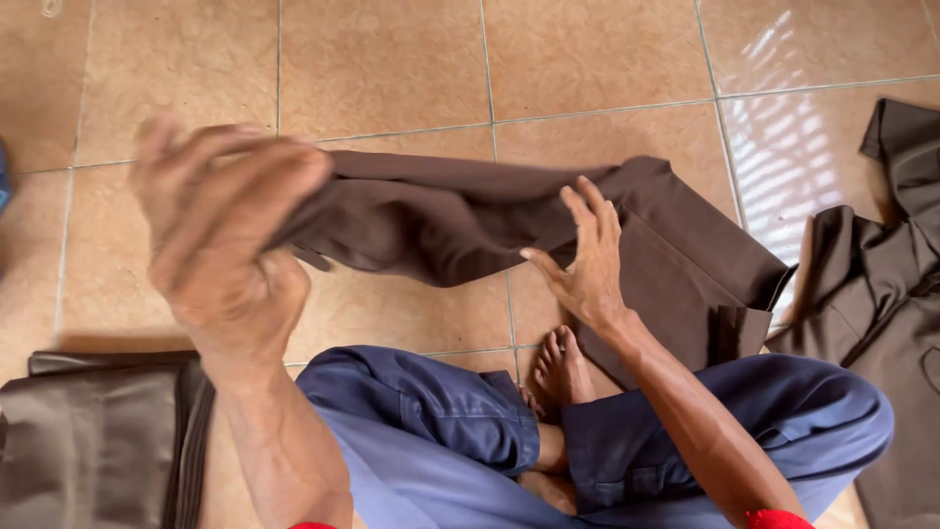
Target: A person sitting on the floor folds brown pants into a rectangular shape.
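A brown garment (460, 220) stretches across the tiled floor in front of my crossed legs in blue trousers (431, 431). My left hand (220, 235) is raised and blurred, its fingers closed on the garment's left end, lifting it off the floor. My right hand (587, 255) is spread flat, fingers apart, pressing on the middle of the cloth where its right part (685, 284) lies folded on the tiles. My bare feet (558, 377) sit just below that hand.
A folded stack of brown cloth (98, 441) lies at the lower left. More brown garments (881, 274) lie crumpled at the right edge. The floor is tan tile (382, 59) with sunlight reflections at upper right.
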